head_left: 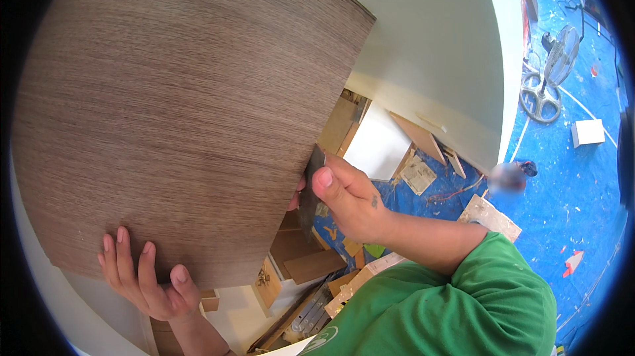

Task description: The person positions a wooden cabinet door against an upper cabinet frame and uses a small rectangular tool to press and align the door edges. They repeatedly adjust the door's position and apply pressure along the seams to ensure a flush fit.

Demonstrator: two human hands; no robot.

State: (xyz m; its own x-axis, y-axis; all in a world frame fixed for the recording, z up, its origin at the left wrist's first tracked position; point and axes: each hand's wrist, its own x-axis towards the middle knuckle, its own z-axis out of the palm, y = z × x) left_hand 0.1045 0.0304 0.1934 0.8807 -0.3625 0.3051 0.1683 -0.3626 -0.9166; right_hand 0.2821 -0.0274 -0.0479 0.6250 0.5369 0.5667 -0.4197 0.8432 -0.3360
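A large brown wood-grain panel (pixel 185 105) fills the left and middle of the view. My left hand (pixel 149 283) rests on its near edge, fingers spread over the surface. Along the panel's right edge, my right hand (pixel 354 204) grips a thin, flat dark grey piece (pixel 309 194) with the thumb on its near face. That piece stands against or very close to the edge; its exact kind cannot be made out. Some fingers of the right hand are hidden behind it, and a few fingertips show past the panel.
A pale wall (pixel 430 45) rises beyond the panel. Below lie wood offcuts (pixel 314 265), a white board (pixel 377 141) and metal hardware (pixel 309 316). Blue sheeting (pixel 549 204) covers the floor, with a standing fan (pixel 562 55) and a white box (pixel 587 132) at right.
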